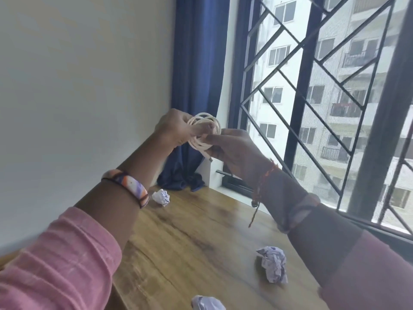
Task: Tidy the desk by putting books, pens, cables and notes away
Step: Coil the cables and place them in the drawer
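Left grip: the left hand point(173, 127) has its fingers curled through a coil of white cable point(203, 130), raised above the worktop point(192, 238).
Right grip: the right hand point(232, 148) pinches the coil's near side between thumb and fingers.
Cable: wound in several loops between both hands, one short end hanging below.
Notes: three crumpled paper balls on the worktop, far point(161, 197), right point(273, 264), near edge point(206, 303).
Backdrop: blue curtain point(196, 63), barred window point(324, 86).
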`<state>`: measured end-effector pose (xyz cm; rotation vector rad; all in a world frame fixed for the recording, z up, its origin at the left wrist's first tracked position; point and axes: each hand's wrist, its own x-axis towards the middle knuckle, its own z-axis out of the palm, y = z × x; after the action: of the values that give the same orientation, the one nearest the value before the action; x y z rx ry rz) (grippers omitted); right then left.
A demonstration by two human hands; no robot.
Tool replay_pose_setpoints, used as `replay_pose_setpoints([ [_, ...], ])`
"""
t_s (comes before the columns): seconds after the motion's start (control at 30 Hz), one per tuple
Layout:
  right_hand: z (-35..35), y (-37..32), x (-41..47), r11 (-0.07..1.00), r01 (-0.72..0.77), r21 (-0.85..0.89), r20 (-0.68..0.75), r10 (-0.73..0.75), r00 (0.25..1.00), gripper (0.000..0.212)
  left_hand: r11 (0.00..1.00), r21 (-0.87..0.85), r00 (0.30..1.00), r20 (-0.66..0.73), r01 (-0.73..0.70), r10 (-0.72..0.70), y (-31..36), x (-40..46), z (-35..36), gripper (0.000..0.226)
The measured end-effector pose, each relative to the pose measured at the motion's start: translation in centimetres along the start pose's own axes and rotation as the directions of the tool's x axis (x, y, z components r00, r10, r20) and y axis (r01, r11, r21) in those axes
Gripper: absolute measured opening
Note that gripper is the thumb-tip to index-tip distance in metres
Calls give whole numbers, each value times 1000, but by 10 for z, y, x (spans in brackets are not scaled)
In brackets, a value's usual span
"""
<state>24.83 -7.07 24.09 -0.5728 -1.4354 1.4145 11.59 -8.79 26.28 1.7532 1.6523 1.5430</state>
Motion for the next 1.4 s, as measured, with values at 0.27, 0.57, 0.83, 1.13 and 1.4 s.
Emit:
replay_pose_setpoints([
  [0.27, -11, -8, 0, 995, -84, -44, -82, 80, 993, 35, 843, -525, 992, 26, 116, -120, -4, -16, 9, 16],
  [0.57, -10, 3, -16, 889, 266, -373, 54, -265, 963, 28, 737, -643, 974, 67, 208, -217, -8, -28, 20, 8],
  [0.83, -8, 2, -23, 659, 298, -691, 158, -264, 951, 16, 811, -539, 974, 139, 225, -178, -17, -32, 21, 8],
  [1.13, -3, 6, -32, 664, 345, -664, 12, -451, 892, 5, 909, -399, 986, 152, 118, -61, -43, -41, 11, 15],
  [1.4, -8, -13, -40, 957, 286, 42, -243, -268, 932, 14, 895, 437, 980, -120, -93, 161, -96, -71, -17, 25],
])
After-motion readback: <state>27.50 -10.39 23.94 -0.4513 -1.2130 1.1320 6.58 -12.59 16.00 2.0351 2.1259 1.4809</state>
